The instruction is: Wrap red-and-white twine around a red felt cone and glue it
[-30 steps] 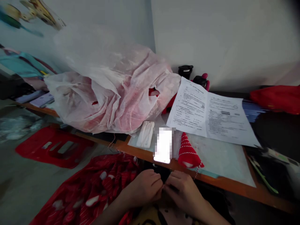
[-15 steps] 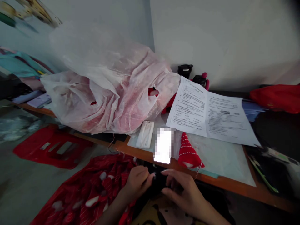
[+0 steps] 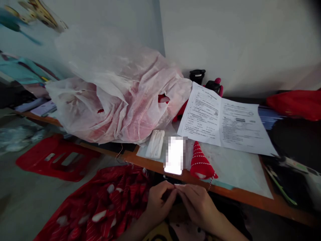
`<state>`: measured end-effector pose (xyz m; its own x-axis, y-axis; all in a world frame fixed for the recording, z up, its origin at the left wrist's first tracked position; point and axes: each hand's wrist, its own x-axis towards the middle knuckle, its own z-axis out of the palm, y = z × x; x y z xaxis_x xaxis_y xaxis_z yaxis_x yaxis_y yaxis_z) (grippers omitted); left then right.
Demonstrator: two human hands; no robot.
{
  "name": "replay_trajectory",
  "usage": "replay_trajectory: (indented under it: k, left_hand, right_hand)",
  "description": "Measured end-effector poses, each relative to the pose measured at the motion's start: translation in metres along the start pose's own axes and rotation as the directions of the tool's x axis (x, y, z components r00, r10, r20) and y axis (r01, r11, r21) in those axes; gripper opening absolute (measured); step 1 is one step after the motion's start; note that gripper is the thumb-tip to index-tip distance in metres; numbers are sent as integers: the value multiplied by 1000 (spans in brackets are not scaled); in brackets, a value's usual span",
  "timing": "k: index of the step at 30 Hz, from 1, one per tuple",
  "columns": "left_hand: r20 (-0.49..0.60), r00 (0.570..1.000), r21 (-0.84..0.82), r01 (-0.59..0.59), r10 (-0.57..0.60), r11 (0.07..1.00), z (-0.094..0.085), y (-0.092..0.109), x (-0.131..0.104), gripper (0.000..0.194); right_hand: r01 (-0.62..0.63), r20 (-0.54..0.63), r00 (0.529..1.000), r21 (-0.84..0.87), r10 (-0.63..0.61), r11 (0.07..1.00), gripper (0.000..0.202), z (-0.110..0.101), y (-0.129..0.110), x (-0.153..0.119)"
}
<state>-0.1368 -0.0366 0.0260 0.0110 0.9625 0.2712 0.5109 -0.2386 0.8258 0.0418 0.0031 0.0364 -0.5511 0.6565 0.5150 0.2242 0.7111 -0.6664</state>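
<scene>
Above my lap, just in front of the table edge, my left hand (image 3: 162, 201) and my right hand (image 3: 197, 206) meet at the fingertips. Both are closed in a pinch; anything between the fingers is too small to make out. Beyond them on the table lies a phone (image 3: 174, 157) with a bright, blurred-out screen. To its right sits a red cone-shaped stuffed piece (image 3: 202, 162) wound with white twisted cord, a cord end hanging over the edge. Left of the phone is a white rectangular device (image 3: 155, 144). Many red striped pieces with white stuffing (image 3: 117, 201) fill a red bag at lower left.
A large translucent plastic bag (image 3: 120, 100) with red contents covers the table's left part. Printed paper sheets (image 3: 225, 124) lie behind the red cone. A red plastic stool (image 3: 55, 160) stands on the floor at left. Dark items and a pen (image 3: 283, 187) lie at right.
My left hand has moved right and my right hand's fingers have closed, so the fingertips now touch. The things on the table stay in place.
</scene>
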Motion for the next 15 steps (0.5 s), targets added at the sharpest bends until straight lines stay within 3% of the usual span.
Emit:
replay_trajectory:
  k: [9, 15]
  left_hand:
    - [-7, 979, -84, 200, -202, 976, 8, 2, 1, 25]
    - [49, 905, -310, 416, -423, 855, 13, 10, 9, 31]
  right_hand:
    - [7, -114, 993, -215, -32, 976, 19, 14, 8, -7]
    - [-13, -186, 982, -212, -27, 977, 13, 12, 4, -3]
